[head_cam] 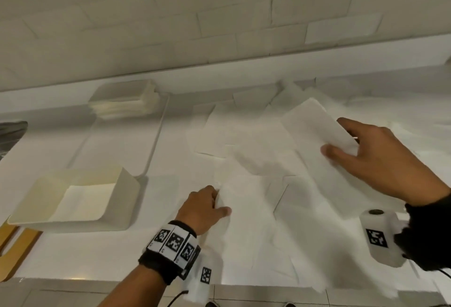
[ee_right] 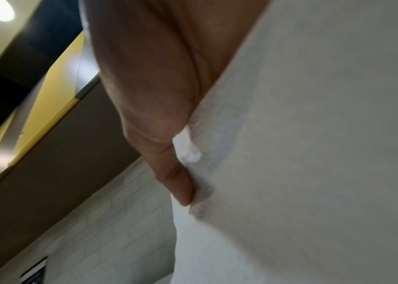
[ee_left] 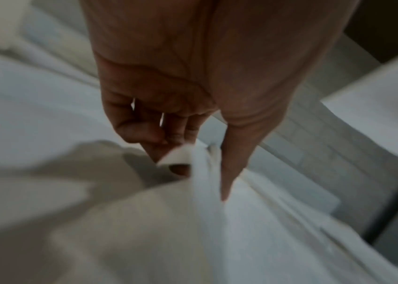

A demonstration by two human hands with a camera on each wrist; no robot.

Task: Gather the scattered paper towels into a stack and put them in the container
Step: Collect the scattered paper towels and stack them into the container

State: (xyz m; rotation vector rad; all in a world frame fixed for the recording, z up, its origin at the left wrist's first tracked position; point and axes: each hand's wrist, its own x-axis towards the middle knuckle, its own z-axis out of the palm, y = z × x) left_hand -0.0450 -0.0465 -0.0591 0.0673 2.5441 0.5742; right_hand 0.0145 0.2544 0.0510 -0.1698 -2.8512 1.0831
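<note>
Several white paper towels [head_cam: 253, 157] lie scattered and overlapping across the white counter. My left hand [head_cam: 207, 205] pinches the near-left edge of a paper towel [head_cam: 246, 221], thumb on top; the left wrist view shows the left hand [ee_left: 193, 159] with that towel's edge [ee_left: 202, 173] held between thumb and fingers. My right hand [head_cam: 366, 155] grips a folded towel [head_cam: 314, 126] lifted above the pile; the right wrist view shows the right hand's thumb [ee_right: 181, 184] pressed on the folded towel [ee_right: 314, 153]. A cream container [head_cam: 127, 184] stands at the left with one towel [head_cam: 85, 201] flat inside.
A neat stack of folded towels [head_cam: 127, 104] sits at the back left beside a white tray [head_cam: 156, 135]. A wooden board [head_cam: 14, 250] lies at the front left edge. The tiled wall [head_cam: 219, 13] runs behind the counter.
</note>
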